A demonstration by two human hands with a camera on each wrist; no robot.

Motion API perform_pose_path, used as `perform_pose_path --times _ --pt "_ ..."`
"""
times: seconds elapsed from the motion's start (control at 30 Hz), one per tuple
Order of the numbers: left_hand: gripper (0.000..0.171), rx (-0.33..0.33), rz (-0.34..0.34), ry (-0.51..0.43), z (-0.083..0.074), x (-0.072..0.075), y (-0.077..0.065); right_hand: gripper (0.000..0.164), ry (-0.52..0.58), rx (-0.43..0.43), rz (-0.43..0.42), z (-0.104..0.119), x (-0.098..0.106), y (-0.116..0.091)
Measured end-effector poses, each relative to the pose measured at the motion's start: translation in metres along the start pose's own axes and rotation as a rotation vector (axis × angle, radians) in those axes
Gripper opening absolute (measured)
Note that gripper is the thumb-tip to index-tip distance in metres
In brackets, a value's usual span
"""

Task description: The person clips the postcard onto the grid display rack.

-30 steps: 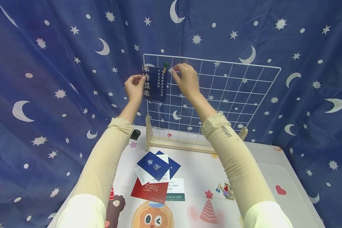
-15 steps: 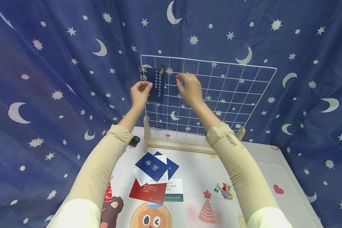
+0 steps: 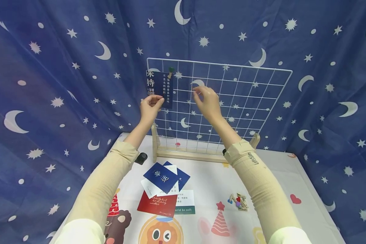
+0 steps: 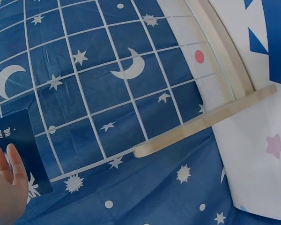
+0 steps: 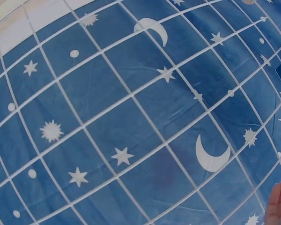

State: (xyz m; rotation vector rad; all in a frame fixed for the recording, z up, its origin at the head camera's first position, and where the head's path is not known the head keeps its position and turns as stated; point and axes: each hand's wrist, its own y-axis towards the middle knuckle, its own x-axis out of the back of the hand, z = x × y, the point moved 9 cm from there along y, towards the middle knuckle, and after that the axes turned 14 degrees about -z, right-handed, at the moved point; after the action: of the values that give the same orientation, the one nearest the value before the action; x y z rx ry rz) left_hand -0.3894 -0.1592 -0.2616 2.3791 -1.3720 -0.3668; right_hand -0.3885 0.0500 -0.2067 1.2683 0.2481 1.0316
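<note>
A dark blue card point(image 3: 158, 84) with pale writing hangs at the upper left of a white wire grid point(image 3: 219, 64). A small wooden clothespin point(image 3: 170, 73) with a green top is on the card's upper right edge. My left hand point(image 3: 150, 107) is at the card's lower part, covering some of the writing. In the left wrist view, that hand's relaxed fingers point(image 4: 18, 168) lie against or just before the card; contact is unclear. Further right, my right hand point(image 3: 208, 101) is raised before the grid, loosely curled with nothing in it.
The grid stands in a wooden base point(image 3: 189, 155) before a starry curtain. On the white table lie overlapping blue cards point(image 3: 161, 178), a red card point(image 3: 157, 203) and a white-green card point(image 3: 186, 203). Several small clothespins point(image 3: 242, 203) lie right. A black object point(image 3: 141, 158) sits near the left sleeve.
My left hand has left the card's left edge and moved down and across its front. The right hand has drawn away from the clothespin, right and down. The card still hangs.
</note>
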Motion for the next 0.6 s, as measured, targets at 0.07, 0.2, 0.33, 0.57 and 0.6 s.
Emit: perform_pose_path --times 0.07,0.2,0.33,0.57,0.6 --pt "0.024 0.013 0.027 0.017 -0.004 0.001 -0.007 0.019 0.008 0.016 -0.001 0.001 0.002 -0.003" --pt "0.023 0.009 0.066 0.046 0.009 -0.003 -0.011 0.018 0.032 0.046 -0.023 0.003 0.006 -0.011" --pt "0.023 -0.008 0.074 0.054 0.024 -0.006 -0.01 0.017 0.056 0.064 -0.041 0.007 0.01 -0.018" --pt "0.025 0.019 0.044 0.032 0.031 0.0 -0.008 0.017 0.088 0.049 -0.065 0.004 0.013 -0.029" --pt "0.024 0.021 0.031 0.023 0.031 0.002 -0.008 0.017 0.093 0.044 -0.071 0.003 0.014 -0.031"
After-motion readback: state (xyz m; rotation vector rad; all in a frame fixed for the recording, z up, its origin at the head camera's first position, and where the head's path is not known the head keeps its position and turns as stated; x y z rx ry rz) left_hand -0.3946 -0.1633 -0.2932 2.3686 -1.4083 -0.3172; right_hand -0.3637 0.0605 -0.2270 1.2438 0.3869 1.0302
